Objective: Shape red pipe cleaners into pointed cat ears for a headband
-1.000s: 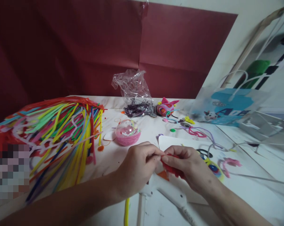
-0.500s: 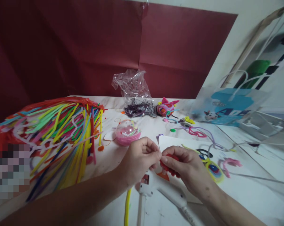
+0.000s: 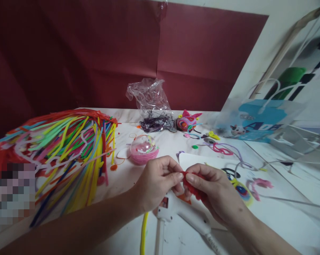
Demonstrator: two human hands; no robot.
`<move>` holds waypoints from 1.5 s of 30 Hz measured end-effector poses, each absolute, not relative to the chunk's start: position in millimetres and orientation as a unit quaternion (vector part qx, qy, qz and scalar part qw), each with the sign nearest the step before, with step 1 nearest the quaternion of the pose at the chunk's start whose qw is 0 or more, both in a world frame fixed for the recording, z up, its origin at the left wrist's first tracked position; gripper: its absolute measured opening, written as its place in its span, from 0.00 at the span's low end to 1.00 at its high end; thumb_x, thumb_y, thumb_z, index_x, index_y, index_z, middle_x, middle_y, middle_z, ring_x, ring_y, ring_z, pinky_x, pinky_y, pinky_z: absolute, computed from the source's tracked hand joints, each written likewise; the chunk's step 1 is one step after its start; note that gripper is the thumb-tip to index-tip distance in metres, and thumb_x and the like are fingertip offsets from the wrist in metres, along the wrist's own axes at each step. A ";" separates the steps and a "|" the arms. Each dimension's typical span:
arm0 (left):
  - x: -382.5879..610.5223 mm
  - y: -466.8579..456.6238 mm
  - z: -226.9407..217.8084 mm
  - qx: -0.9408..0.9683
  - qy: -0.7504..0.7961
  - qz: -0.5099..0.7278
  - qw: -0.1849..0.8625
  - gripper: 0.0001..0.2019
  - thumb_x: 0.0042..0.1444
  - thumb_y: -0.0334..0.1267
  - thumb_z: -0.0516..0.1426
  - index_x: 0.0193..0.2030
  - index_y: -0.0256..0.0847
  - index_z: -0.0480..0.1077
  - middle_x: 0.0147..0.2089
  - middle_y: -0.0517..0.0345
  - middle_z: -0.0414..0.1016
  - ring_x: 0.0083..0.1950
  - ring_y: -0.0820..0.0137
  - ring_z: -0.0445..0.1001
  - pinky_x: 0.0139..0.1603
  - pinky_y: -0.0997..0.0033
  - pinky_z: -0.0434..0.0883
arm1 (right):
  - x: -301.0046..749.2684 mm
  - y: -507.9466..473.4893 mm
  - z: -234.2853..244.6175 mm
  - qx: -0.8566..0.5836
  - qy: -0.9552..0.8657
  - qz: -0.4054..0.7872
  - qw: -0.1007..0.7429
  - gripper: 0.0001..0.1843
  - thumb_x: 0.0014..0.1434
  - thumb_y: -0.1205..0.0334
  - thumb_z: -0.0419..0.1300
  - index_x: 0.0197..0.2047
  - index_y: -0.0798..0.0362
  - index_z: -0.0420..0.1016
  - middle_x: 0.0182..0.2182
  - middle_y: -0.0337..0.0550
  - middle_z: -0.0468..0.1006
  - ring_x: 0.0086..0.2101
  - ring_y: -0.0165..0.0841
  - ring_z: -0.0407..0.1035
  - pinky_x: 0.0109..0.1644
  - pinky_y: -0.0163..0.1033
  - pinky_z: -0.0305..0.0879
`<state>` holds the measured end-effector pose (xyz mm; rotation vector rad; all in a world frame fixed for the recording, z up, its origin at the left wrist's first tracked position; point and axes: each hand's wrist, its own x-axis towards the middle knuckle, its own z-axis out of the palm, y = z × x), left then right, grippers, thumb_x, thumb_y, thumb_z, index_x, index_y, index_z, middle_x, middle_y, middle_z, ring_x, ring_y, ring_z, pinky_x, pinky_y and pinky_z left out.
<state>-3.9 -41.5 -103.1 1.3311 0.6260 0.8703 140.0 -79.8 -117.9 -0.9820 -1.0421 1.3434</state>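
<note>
My left hand point(image 3: 160, 182) and my right hand point(image 3: 209, 187) meet in front of me over the table, their fingertips almost touching. Between them is a piece of red fuzzy pipe cleaner point(image 3: 192, 189), bunched or folded, with much of it hidden by the fingers. My right thumb and fingers are closed round its body, while the left thumb and forefinger pinch its left end. Just below the hands lies a white glue gun point(image 3: 195, 217). A yellow pipe cleaner point(image 3: 143, 235) runs down under my left wrist. White paper point(image 3: 193, 159) lies behind the right hand.
At the left lies a large heap of coloured pipe cleaners point(image 3: 77, 152). A clear ball with a pink-wrapped base point(image 3: 141, 156), a plastic bag point(image 3: 153, 102) and a pink decorated ball point(image 3: 186, 122) stand further back. Cords and a bag point(image 3: 266, 117) are at the right.
My right hand has shifted slightly and turned, and more of the red pipe cleaner shows between the fingertips. The left hand keeps its pinch in nearly the same place.
</note>
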 end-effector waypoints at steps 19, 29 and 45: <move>-2.9 -45.9 -98.9 0.570 0.384 0.314 0.656 0.12 0.50 0.44 0.54 0.24 0.38 0.60 0.17 0.64 0.64 0.14 0.77 0.63 0.12 0.79 0.55 | 143.2 -81.0 -123.2 -0.440 -0.756 -0.003 0.485 0.08 0.56 0.71 0.53 0.34 0.53 0.72 0.24 0.43 0.72 0.24 0.32 0.66 0.25 0.35 0.61; -7.2 -34.3 -93.1 0.590 0.404 0.295 0.634 0.07 0.48 0.35 0.54 0.22 0.37 0.61 0.16 0.63 0.65 0.14 0.78 0.64 0.15 0.80 0.60 | 144.8 -88.6 -121.8 -0.378 -0.786 0.047 0.486 0.19 0.54 0.64 0.58 0.50 0.50 0.66 0.38 0.50 0.73 0.37 0.39 0.69 0.36 0.40 0.67; -21.9 -17.4 -86.9 0.726 0.318 0.340 0.506 0.09 0.51 0.40 0.53 0.23 0.40 0.64 0.18 0.64 0.65 0.18 0.75 0.65 0.20 0.76 0.62 | 143.9 -75.6 -116.2 -0.425 -0.528 0.571 0.464 0.10 0.45 0.58 0.66 0.25 0.58 0.75 0.16 0.40 0.76 0.18 0.28 0.66 0.24 0.34 0.60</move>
